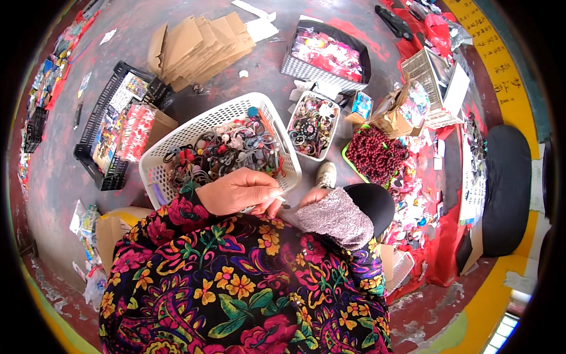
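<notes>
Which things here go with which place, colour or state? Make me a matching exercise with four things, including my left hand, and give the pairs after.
Things:
1. Large white basket
2. Bead heap
3. Left hand
4. Cardboard pile

Places, colours, states:
A. dark red
B. brown, left of centre near the picture's top
C. filled with mixed hair accessories
D. at the basket's near side

Pairs: 1-C, 2-A, 3-D, 4-B
</notes>
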A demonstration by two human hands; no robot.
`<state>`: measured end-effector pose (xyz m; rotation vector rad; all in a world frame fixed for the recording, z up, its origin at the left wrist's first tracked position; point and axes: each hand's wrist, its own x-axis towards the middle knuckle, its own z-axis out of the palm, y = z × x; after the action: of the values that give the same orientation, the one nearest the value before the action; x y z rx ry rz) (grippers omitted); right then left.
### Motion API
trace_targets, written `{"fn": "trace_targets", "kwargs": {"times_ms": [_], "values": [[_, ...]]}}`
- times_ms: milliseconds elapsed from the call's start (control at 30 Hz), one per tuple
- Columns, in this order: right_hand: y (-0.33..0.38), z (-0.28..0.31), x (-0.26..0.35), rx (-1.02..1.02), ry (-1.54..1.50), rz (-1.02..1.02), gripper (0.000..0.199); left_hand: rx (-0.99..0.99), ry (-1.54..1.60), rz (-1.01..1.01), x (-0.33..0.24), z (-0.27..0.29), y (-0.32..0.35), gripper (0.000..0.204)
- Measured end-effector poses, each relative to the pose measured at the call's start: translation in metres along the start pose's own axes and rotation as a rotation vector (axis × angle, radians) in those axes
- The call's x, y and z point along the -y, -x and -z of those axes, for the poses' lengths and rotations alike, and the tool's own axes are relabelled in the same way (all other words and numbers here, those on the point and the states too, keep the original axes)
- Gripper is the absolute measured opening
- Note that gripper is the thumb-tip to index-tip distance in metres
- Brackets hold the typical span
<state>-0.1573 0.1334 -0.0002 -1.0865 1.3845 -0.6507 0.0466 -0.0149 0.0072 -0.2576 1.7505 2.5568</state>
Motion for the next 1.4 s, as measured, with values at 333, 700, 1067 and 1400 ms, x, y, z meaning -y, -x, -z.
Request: {"fn": "trace_targets", "kwargs": {"times_ms": [333,700,1067,1400], "values": [[-0.010,-0.009,0.043,-0.008,0.491,0.151,0.022,0.040,-0.232,-0.207,-0.001,-0.002,0.001,0.020],[-0.045,0.107,0.000,-0.313,0.467,0.303,0.020,-0.752,-0.138,-0.177,-0.008,0.014,0.014,0.019],[-0.008,0.074,0.030,-0.685,1.279,0.616,0.028,-0.952,-0.258,-0.157,-0.020,0.037,0.046,0.019],[0.006,-0.001,0.133,0.565,0.051,0.828,0.052,-0.739,-0.708,-0.038,-0.026,0.042,0.052,0.013]]}}
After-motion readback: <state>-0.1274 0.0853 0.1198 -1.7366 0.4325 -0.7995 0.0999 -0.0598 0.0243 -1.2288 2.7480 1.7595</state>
